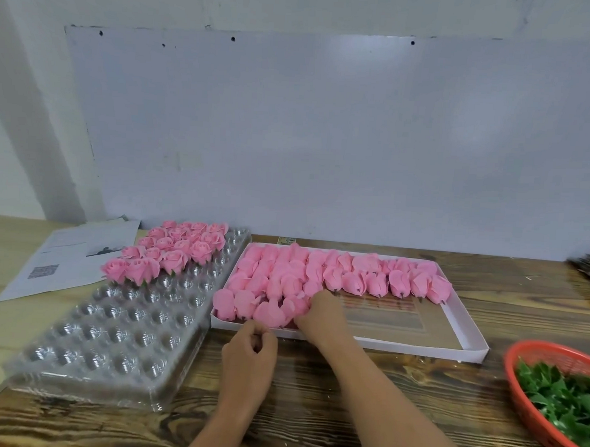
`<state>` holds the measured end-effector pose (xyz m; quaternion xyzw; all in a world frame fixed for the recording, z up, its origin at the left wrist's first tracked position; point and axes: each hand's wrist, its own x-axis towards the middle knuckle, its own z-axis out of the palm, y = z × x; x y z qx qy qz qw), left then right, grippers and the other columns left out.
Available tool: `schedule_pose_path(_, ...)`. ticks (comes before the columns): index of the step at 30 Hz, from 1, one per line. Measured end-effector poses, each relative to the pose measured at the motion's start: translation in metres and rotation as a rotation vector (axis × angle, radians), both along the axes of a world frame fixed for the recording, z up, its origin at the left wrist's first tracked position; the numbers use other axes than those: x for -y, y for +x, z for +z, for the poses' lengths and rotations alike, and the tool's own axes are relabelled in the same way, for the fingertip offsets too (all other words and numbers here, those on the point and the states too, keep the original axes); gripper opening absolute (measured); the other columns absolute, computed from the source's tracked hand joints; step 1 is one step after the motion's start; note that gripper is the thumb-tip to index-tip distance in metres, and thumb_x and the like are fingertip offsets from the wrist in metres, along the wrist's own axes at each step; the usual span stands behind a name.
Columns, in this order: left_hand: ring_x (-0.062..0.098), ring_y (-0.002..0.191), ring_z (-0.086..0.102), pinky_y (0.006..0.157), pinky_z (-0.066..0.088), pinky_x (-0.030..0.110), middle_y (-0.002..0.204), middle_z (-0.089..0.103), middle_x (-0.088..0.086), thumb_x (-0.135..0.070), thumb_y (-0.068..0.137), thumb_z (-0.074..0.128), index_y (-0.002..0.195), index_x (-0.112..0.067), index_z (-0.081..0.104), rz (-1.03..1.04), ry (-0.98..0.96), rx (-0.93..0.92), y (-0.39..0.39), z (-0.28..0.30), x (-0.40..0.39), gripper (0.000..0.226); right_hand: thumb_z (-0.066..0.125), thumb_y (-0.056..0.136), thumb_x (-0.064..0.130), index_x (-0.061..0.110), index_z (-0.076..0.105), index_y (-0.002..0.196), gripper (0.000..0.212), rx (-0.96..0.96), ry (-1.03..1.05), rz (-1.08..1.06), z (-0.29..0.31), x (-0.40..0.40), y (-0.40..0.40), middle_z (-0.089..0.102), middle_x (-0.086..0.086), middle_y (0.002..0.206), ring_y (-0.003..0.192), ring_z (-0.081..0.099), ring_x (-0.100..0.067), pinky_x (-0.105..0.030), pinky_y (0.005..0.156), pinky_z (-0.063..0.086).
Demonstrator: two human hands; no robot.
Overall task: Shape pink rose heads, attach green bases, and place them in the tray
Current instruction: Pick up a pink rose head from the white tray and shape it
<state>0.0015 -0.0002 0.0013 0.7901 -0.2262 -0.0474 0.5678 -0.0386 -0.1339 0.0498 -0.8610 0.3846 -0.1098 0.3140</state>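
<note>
A: Report the position of each hand.

B: The right hand (323, 313) reaches into the white cardboard box (464, 348), at the near left part of the box. Its fingers rest among the unshaped pink rose heads (318, 275). The pictures do not show whether its grip closes on a rose head or only touches the heap; I cannot tell. The left hand (249, 354) hovers over the worktop (346, 397), just in front of the box's near edge. Its fingers are curled toward the palm. I cannot tell whether its grip holds something small or is simply clenched.

A: Locate the task items.

B: The unshaped rose heads fill the left and far portions of the box; the near right portion of the box floor is bare. The clear plastic tray (110, 333) lies left of the box, with its right edge just beside it. The finished pink roses (172, 251) occupy the far left cells of the tray. The green bases (564, 401) lie heaped in the red basket (517, 388) at the right edge of the view.

A: State other items present.

B: Printed paper sheets (69, 256) lie on the worktop, left of the tray and partly under it.
</note>
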Motion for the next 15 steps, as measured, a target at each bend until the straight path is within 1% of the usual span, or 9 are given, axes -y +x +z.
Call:
schedule_pose_path(2,0.004,0.054,0.046,0.056,0.038,0.017,0.057,0.055,0.002,-0.015,0.092,0.061,0.069,-0.022,0.058,0.009,0.001,0.012,0.001,0.000,0.000,0.024,0.060,0.092,0.010,0.009,0.055,0.079,0.014,0.022,0.003,0.005,0.002,0.003,-0.003,0.053,-0.004,0.080,0.074,0.052,-0.018,-0.020,0.060,0.043)
schedule_pose_path(4,0.005,0.056,0.048,0.057,0.038,0.017,0.057,0.056,-0.003,-0.016,0.093,0.060,0.070,-0.025,0.058,0.012,0.018,0.034,0.002,-0.003,0.000,0.024,0.060,0.092,0.010,0.013,0.050,0.066,0.028,0.048,-0.008,0.021,0.003,0.005,-0.005,0.049,0.002,0.068,0.060,0.046,-0.009,-0.013,0.050,0.035)
schedule_pose_path(6,0.002,0.064,0.053,0.058,0.037,0.014,0.064,0.061,-0.010,-0.019,0.093,0.060,0.079,-0.031,0.061,0.016,0.094,0.161,-0.002,-0.004,0.001,0.018,0.061,0.090,0.008,0.018,0.043,0.056,0.039,0.080,0.003,0.005,0.001,0.006,-0.006,0.042,0.005,0.057,0.052,0.038,-0.004,-0.011,0.042,0.033)
schedule_pose_path(8,0.002,0.090,0.057,0.080,0.041,0.018,0.092,0.066,-0.018,-0.019,0.090,0.063,0.103,-0.032,0.068,-0.007,0.218,0.454,-0.006,-0.004,0.002,0.020,0.064,0.087,0.009,0.017,0.041,0.054,0.041,0.091,0.036,-0.025,-0.002,0.007,-0.008,0.040,0.004,0.054,0.049,0.036,-0.006,-0.011,0.039,0.032)
schedule_pose_path(9,0.011,0.109,0.056,0.094,0.042,0.027,0.112,0.064,-0.010,-0.021,0.088,0.063,0.115,-0.029,0.068,-0.060,0.270,0.589,-0.005,-0.007,0.005,0.029,0.065,0.087,0.011,0.016,0.043,0.055,0.039,0.084,0.032,-0.028,-0.003,0.007,-0.008,0.042,0.003,0.056,0.050,0.037,-0.007,-0.012,0.039,0.032)
schedule_pose_path(10,0.018,0.126,0.050,0.106,0.037,0.037,0.129,0.059,-0.005,-0.025,0.089,0.059,0.126,-0.028,0.065,-0.124,0.349,0.676,-0.004,-0.010,0.008,0.038,0.063,0.089,0.013,0.015,0.047,0.059,0.035,0.050,0.008,-0.016,-0.005,0.008,-0.008,0.046,0.001,0.059,0.053,0.040,-0.008,-0.012,0.042,0.032)
schedule_pose_path(12,0.024,0.150,0.025,0.122,0.011,0.047,0.156,0.039,-0.005,-0.039,0.094,0.039,0.145,-0.032,0.050,-0.211,0.545,0.694,0.002,-0.008,0.012,0.053,0.059,0.093,0.014,0.011,0.057,0.072,0.021,0.020,-0.018,0.005,-0.006,0.007,-0.007,0.055,-0.003,0.071,0.065,0.050,-0.014,-0.014,0.053,0.036)
schedule_pose_path(13,0.023,0.154,0.014,0.123,-0.002,0.048,0.162,0.029,-0.008,-0.044,0.095,0.028,0.150,-0.034,0.042,-0.231,0.614,0.679,0.006,-0.008,0.013,0.058,0.060,0.094,0.015,0.010,0.059,0.078,0.016,0.020,-0.022,-0.003,-0.006,0.007,-0.007,0.054,-0.003,0.073,0.071,0.052,-0.016,-0.015,0.053,0.036)
schedule_pose_path(15,0.020,0.155,0.006,0.121,-0.012,0.049,0.164,0.024,-0.012,-0.050,0.093,0.015,0.153,-0.036,0.036,-0.246,0.675,0.689,0.014,-0.007,0.016,0.065,0.064,0.091,0.017,0.006,0.061,0.087,0.012,0.034,-0.006,-0.007,-0.009,0.010,-0.007,0.053,-0.002,0.076,0.076,0.052,-0.018,-0.014,0.051,0.031)
